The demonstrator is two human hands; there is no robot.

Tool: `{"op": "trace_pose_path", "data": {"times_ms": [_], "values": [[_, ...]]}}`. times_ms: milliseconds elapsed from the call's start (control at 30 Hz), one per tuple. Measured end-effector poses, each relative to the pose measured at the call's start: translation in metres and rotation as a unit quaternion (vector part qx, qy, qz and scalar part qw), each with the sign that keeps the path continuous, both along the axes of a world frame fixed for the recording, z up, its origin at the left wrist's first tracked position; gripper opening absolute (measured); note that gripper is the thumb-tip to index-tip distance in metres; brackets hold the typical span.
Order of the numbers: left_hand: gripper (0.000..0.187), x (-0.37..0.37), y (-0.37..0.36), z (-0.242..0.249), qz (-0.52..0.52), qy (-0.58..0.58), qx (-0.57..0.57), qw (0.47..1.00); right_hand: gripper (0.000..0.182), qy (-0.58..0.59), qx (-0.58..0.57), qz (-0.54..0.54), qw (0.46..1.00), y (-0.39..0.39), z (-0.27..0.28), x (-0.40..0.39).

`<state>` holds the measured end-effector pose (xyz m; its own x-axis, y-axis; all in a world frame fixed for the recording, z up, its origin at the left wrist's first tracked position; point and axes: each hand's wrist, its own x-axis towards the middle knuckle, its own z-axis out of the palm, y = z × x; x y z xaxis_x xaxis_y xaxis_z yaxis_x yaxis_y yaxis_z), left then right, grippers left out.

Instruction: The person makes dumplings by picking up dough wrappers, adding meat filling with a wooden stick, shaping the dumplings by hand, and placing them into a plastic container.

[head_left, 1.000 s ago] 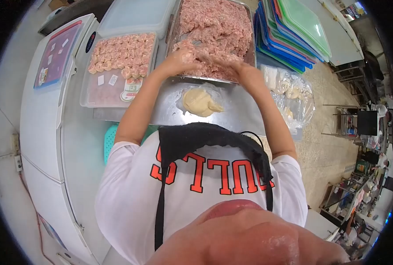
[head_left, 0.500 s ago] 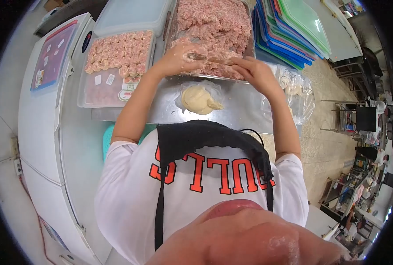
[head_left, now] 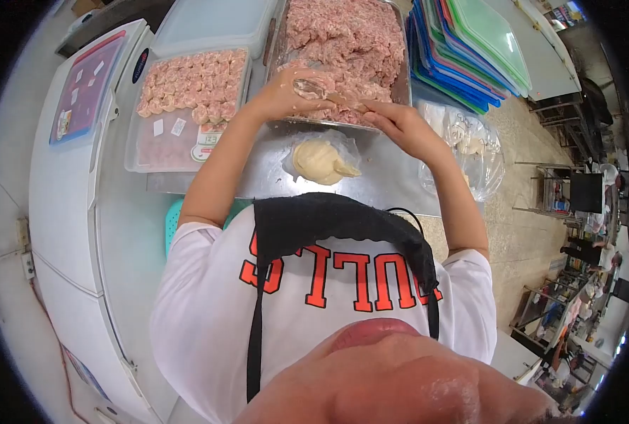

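My left hand (head_left: 289, 93) is curled over the near left corner of a metal tray of pink ground meat (head_left: 346, 39). Its fingers close around something mostly hidden, with bits of meat stuck to the skin. In my right hand (head_left: 407, 127) is the handle end of a spatula (head_left: 339, 99), whose flat blade reaches into the left hand's grip. Close below the tray, a stack of pale yellow wrappers (head_left: 316, 160) lies on clear plastic. To the left, rows of small meat dumplings (head_left: 191, 81) fill the far part of a plastic container (head_left: 141, 145).
Stacked blue, green and red plastic lids (head_left: 487, 42) rise at the back right. A clear plastic bag with pale pieces (head_left: 477, 145) lies on the metal table (head_left: 392, 173) at right. A white freezer (head_left: 67, 191) stands left, and a teal basket (head_left: 174, 222) is below the table.
My right hand has shifted slightly right and down, with the spatula still in it. The left hand keeps its place over the tray corner, its fingers turned a little.
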<state>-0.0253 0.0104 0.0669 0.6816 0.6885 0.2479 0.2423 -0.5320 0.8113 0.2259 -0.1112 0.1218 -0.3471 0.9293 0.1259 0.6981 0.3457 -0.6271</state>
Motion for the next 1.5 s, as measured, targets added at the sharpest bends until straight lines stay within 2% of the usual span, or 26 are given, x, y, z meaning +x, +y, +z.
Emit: {"op": "trace_pose_path", "data": {"times_ms": [133, 233, 267, 300, 333, 367, 433, 467, 533, 567, 633, 667, 700, 767, 833, 900, 933, 1000, 1033, 1100, 1133, 1167, 1233, 1300, 1433, 1500], "values": [[0.050, -0.003, -0.008, 0.018, 0.030, 0.044, -0.057, 0.997, 0.029, -0.088, -0.011, -0.023, 0.996, 0.017, 0.019, 0.030], [0.038, -0.016, -0.004, 0.022, 0.061, -0.035, -0.074, 0.995, 0.031, -0.156, -0.009, -0.082, 0.984, 0.020, 0.011, 0.038], [0.035, -0.021, -0.004, 0.027, 0.097, -0.031, -0.059, 0.993, 0.031, -0.157, -0.010, -0.079, 0.984, 0.024, 0.008, 0.037], [0.031, -0.025, -0.005, 0.030, 0.133, -0.026, -0.045, 0.990, 0.032, -0.218, -0.032, -0.061, 0.974, 0.027, 0.006, 0.030], [0.031, -0.029, -0.003, 0.027, 0.135, -0.026, -0.047, 0.989, 0.036, -0.278, -0.054, -0.043, 0.958, 0.030, 0.003, 0.021], [0.033, -0.032, 0.003, 0.022, 0.130, -0.046, -0.049, 0.989, 0.036, -0.277, -0.055, -0.042, 0.958, 0.035, -0.003, 0.012], [0.035, -0.035, 0.007, 0.016, 0.126, -0.066, -0.052, 0.988, 0.036, -0.296, 0.030, -0.026, 0.954, 0.050, -0.017, -0.009], [0.031, -0.036, 0.008, 0.014, 0.142, -0.053, -0.009, 0.988, 0.036, -0.297, 0.030, -0.025, 0.954, 0.056, -0.022, -0.021], [0.027, -0.040, 0.005, 0.011, 0.161, -0.038, 0.033, 0.986, 0.026, -0.365, 0.003, -0.019, 0.931, 0.065, -0.028, -0.047], [0.027, -0.042, 0.004, 0.009, 0.168, -0.036, 0.025, 0.985, 0.026, -0.365, 0.004, -0.016, 0.931, 0.062, -0.037, -0.056], [0.028, -0.048, 0.002, 0.007, 0.177, -0.034, 0.020, 0.983, 0.021, -0.305, 0.094, 0.046, 0.947, 0.049, -0.052, -0.071], [0.032, -0.051, 0.000, 0.006, 0.187, -0.021, 0.041, 0.981, 0.028, -0.308, 0.020, -0.008, 0.951, 0.049, -0.051, -0.067], [0.037, -0.054, -0.003, 0.005, 0.198, -0.008, 0.062, 0.978, 0.028, -0.309, 0.020, -0.005, 0.951, 0.050, -0.053, -0.056], [0.045, -0.056, -0.011, 0.006, 0.223, 0.004, 0.049, 0.974, 0.038, -0.132, -0.067, -0.004, 0.989, 0.054, -0.056, -0.023], [0.054, -0.055, -0.014, 0.009, 0.251, 0.012, 0.039, 0.967, 0.041, -0.123, -0.088, 0.002, 0.988, 0.042, -0.035, 0.000], [0.060, -0.044, -0.014, 0.014, 0.144, -0.078, -0.056, 0.985, 0.037, 0.023, -0.168, -0.103, 0.980, 0.028, -0.008, 0.021], [0.060, -0.036, -0.015, 0.016, 0.139, -0.079, -0.055, 0.986, 0.037, 0.022, -0.166, -0.108, 0.980, 0.023, 0.005, 0.020], [0.060, -0.023, -0.017, 0.016, 0.068, -0.078, 0.018, 0.994, 0.030, 0.063, -0.032, -0.044, 0.997, 0.014, 0.022, 0.015], [0.060, -0.018, -0.012, 0.007, 0.061, -0.078, 0.019, 0.995, 0.030, 0.064, -0.030, -0.051, 0.996, 0.012, 0.019, 0.011], [0.056, -0.008, -0.003, -0.007, -0.009, -0.026, 0.084, 0.996, 0.026, -0.029, 0.087, 0.037, 0.995, 0.010, 0.011, 0.000], [0.056, -0.006, -0.003, -0.005, -0.012, -0.026, 0.085, 0.996, 0.025, -0.032, 0.011, 0.018, 0.999, 0.008, 0.012, -0.001], [0.053, -0.004, -0.003, -0.003, -0.024, 0.003, 0.122, 0.992, 0.025, -0.033, 0.013, 0.018, 0.999, 0.007, 0.020, 0.003], [0.050, -0.004, -0.008, 0.005, -0.033, 0.029, 0.161, 0.986, 0.026, -0.141, 0.098, -0.009, 0.985, 0.006, 0.041, 0.015], [0.048, -0.004, -0.011, 0.007, -0.022, -0.005, 0.017, 1.000, 0.024, -0.143, 0.141, -0.032, 0.979, -0.003, 0.049, 0.012], [0.048, -0.008, -0.015, 0.024, -0.004, 0.029, 0.070, 0.997, 0.020, -0.188, 0.178, -0.033, 0.965, -0.011, 0.044, -0.008], [0.052, -0.006, -0.023, 0.036, -0.004, 0.088, -0.050, 0.995, 0.020, -0.172, 0.175, -0.019, 0.969, -0.001, 0.048, 0.003]]}}
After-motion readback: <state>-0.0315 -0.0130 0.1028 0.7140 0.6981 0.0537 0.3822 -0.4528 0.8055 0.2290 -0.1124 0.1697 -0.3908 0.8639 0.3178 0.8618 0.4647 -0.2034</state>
